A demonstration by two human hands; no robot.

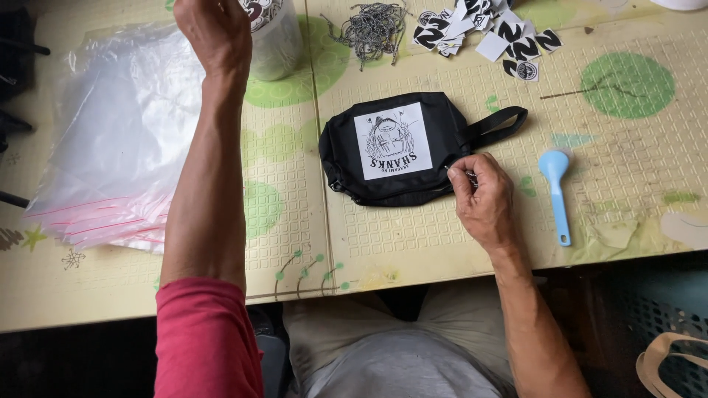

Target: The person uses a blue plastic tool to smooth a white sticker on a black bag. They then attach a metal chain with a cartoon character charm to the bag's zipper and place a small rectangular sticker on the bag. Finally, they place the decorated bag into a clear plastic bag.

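Note:
A black zip pouch (442, 121) with a white printed square and a side strap lies on the patterned table mat. My right hand (483, 199) rests at the pouch's lower right corner, fingers pinched on a small metal piece by the zip. My left hand (214, 33) reaches far up the table, against a clear plastic jar (276, 37) with a printed lid; its fingers are cut off by the frame edge.
A stack of clear plastic bags (118, 125) lies at the left. A heap of thin ball chains (372, 29) and several black-and-white tags (487, 33) sit at the top. A light blue scoop (557, 188) lies right of my hand. The table's front edge runs near my lap.

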